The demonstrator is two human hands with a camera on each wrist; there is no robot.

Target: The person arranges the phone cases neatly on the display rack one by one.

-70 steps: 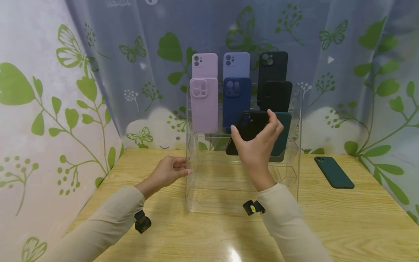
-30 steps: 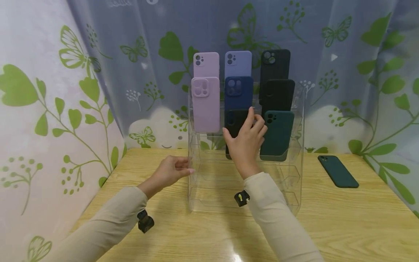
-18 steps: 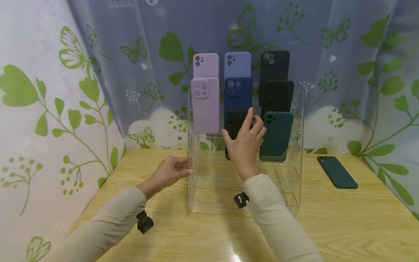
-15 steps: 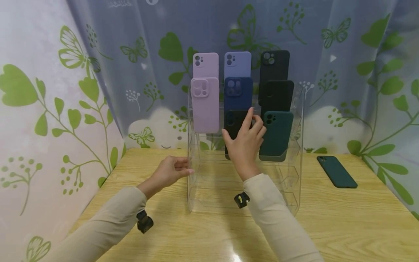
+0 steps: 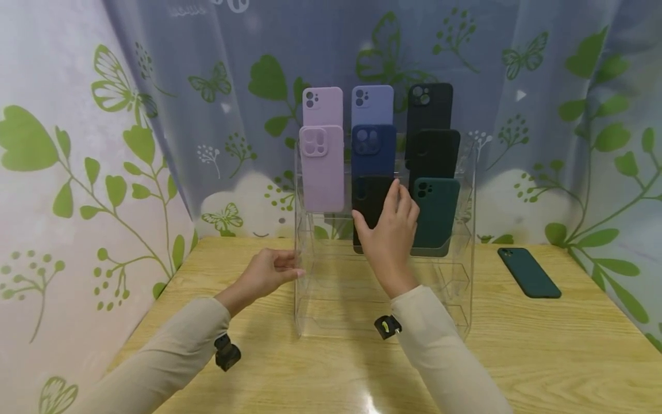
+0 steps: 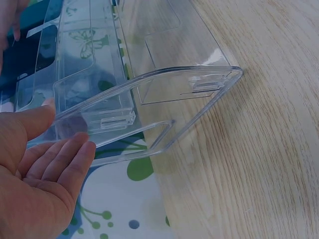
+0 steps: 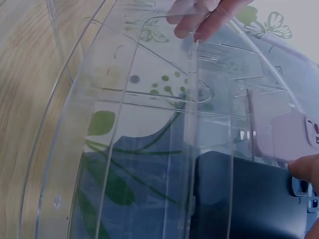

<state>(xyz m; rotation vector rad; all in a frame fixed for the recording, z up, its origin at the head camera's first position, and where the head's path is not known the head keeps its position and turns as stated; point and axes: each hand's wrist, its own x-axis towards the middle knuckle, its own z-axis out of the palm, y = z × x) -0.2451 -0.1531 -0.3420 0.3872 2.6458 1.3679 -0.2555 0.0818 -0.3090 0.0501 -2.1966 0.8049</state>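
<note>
My right hand [image 5: 389, 238] holds a black phone case [image 5: 368, 201] by its sides, thumb at the left edge and fingers at the right. The case stands upright in a tier of the clear display rack [image 5: 331, 313], before a dark blue case [image 5: 373, 158]. In the right wrist view, the black case [image 7: 249, 199] sits behind a clear lip, its camera end near my thumb. My left hand [image 5: 264, 275] holds the rack's left side edge; the left wrist view shows thumb and fingers of this hand [image 6: 45, 174] around the clear rim [image 6: 149, 74].
Next to the black case stands a green case [image 5: 437, 215], with black cases [image 5: 437, 152] behind it. Pink [image 5: 323, 178] and lilac [image 5: 380, 103] cases fill other places. Another green case [image 5: 530, 273] lies on the wooden table [image 5: 543, 356] at right. A patterned curtain [image 5: 222, 121] hangs behind.
The black case, earlier tilted in front of the green one, has moved left and now stands upright in the rack. My right hand went with it; my left hand stays at the rack's side.
</note>
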